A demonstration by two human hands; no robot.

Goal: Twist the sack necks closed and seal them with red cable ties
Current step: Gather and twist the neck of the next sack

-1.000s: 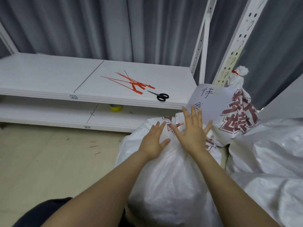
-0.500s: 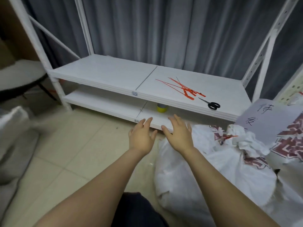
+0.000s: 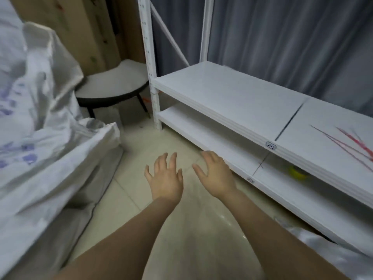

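My left hand [image 3: 165, 176] and my right hand [image 3: 217, 174] hover palm-down over the tiled floor, fingers spread, holding nothing. A heap of white woven sacks [image 3: 42, 142] with faint blue print fills the left side, a short way left of my left hand. Several red cable ties [image 3: 351, 141] lie blurred on the upper white shelf board at the far right. The corner of another white sack [image 3: 331, 253] shows at the bottom right, beside my right forearm.
A white metal shelf rack [image 3: 232, 110] with two low boards runs along the right. A yellow tape roll [image 3: 296, 172] sits on the lower board. A round stool [image 3: 113, 87] stands behind the sacks, with cardboard and a grey curtain at the back.
The view has swung left: the tied sacks and scissors have left the frame, and the left sack heap has come in. Both hands came off the sack and now hang over the floor.
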